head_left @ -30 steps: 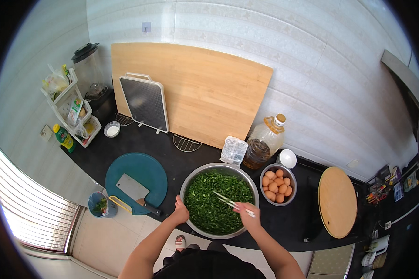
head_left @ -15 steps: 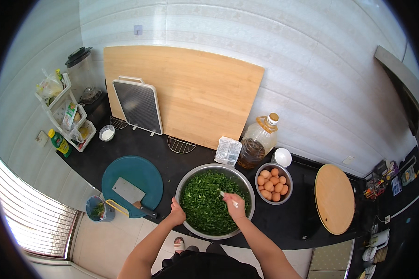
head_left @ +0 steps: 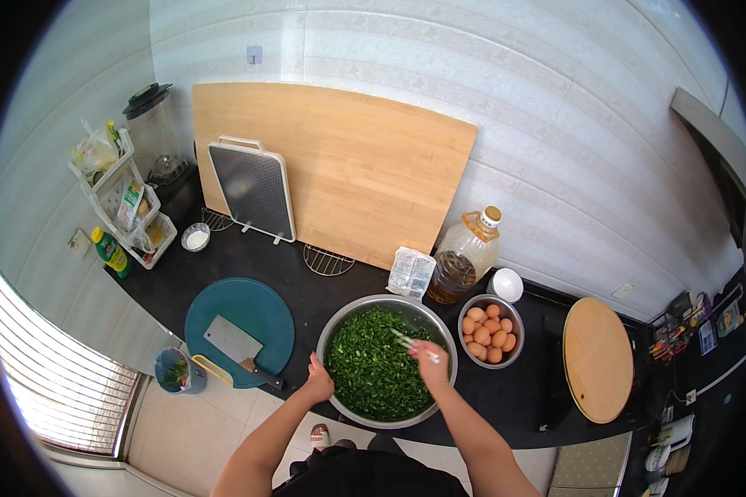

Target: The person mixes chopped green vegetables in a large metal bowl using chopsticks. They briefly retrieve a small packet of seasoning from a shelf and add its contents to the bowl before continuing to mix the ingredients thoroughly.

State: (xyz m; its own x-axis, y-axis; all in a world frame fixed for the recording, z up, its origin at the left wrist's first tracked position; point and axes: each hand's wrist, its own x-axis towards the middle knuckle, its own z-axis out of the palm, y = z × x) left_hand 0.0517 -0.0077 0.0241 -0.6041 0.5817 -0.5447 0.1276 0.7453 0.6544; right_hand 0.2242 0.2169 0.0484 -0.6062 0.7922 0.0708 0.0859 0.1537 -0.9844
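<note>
A large metal bowl (head_left: 330,399) full of finely chopped green leaves (head_left: 373,364) stands at the front of the dark counter. My left hand (head_left: 316,381) grips its left side, with the thumb up at the rim; the bowl partly hides the other fingers. Over the right part of the greens, my right hand (head_left: 430,363) is closed around white chopsticks (head_left: 403,339). Their tips point left into the leaves. To the left, a cleaver (head_left: 232,339) with a dark handle lies on a round teal cutting board (head_left: 272,319).
A metal bowl of brown eggs (head_left: 489,333), an oil jug (head_left: 458,261) and a white bowl (head_left: 506,285) stand right of the greens. Farther right is a round wooden board (head_left: 598,360). A large wooden board (head_left: 348,174) leans on the wall. A bin (head_left: 180,372) sits below the counter's left edge.
My right hand has moved a little to the right inside the bowl with the chopsticks. The left hand keeps its place on the bowl. The whole view has shifted slightly.
</note>
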